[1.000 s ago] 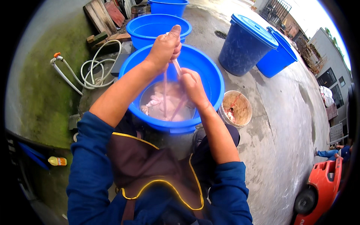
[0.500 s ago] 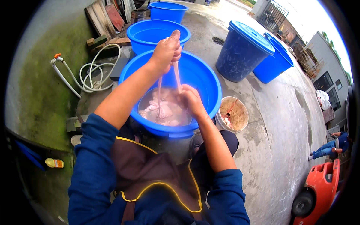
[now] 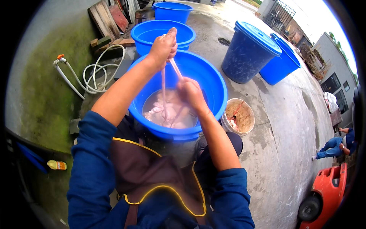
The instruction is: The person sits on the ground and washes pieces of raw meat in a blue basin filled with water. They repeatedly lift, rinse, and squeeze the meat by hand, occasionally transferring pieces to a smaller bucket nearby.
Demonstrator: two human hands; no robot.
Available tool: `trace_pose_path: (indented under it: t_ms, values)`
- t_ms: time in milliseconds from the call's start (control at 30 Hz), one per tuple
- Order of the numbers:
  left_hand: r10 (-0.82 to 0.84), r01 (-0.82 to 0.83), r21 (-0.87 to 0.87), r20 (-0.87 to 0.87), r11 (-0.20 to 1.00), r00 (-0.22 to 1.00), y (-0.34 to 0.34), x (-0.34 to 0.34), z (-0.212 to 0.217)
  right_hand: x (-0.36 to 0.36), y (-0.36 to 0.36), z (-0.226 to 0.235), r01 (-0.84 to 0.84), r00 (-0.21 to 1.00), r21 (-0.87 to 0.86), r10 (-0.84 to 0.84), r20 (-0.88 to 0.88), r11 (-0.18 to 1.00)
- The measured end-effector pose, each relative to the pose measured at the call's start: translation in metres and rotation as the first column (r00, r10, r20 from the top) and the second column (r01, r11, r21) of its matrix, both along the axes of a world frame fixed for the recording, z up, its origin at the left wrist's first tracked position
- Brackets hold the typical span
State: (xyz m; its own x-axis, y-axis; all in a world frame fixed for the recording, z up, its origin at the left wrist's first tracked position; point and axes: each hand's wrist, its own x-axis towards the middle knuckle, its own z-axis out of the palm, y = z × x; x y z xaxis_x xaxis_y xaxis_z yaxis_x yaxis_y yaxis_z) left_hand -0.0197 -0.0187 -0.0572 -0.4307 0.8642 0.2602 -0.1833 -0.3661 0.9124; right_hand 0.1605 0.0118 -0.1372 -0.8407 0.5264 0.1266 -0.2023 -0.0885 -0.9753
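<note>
Over a round blue tub [image 3: 216, 76] my left hand [image 3: 163, 47] is raised, closed around a long pale pink intestine [image 3: 164, 89]. One strand hangs from that fist into the cloudy water. Another stretches tight down to my right hand [image 3: 190, 91], which looks closed on it but is smeared by motion. Below both hands, a heap of pinkish-white intestines [image 3: 173, 108] lies partly under water in the tub.
A white bucket [image 3: 239, 116] with brownish contents and red streaks stands right of the tub. Further blue tubs [image 3: 164, 32] and a lidded blue bin [image 3: 249, 53] stand beyond. A coiled hose [image 3: 91, 78] lies left. A person [image 3: 337, 145] and a red vehicle [image 3: 324, 194] are far right.
My right hand has risen along the strand, closer to the left hand. My left hand has shifted slightly up and to the left, still gripping the intestine.
</note>
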Motion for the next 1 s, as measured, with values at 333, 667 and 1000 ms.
trace_pose_path:
  t_ms: [333, 667, 1000]
  values:
    - [0.068, -0.067, -0.020, 0.042, 0.998, 0.997, 0.005, -0.008, -0.007, 0.024, -0.013, -0.026, 0.005, 0.995, 0.005, -0.005, 0.104, 1.000]
    - [-0.001, 0.001, 0.014, -0.033, 1.000, 0.999, 0.022, 0.003, 0.016, 0.009, 0.012, 0.016, -0.004, 1.000, -0.097, 0.002, -0.017, 0.995]
    - [0.165, -0.184, -0.107, -0.166, 0.977, 0.972, 0.027, -0.027, 0.019, 0.005, 0.014, 0.019, 0.102, 0.995, 0.206, -0.099, -0.026, 0.973]
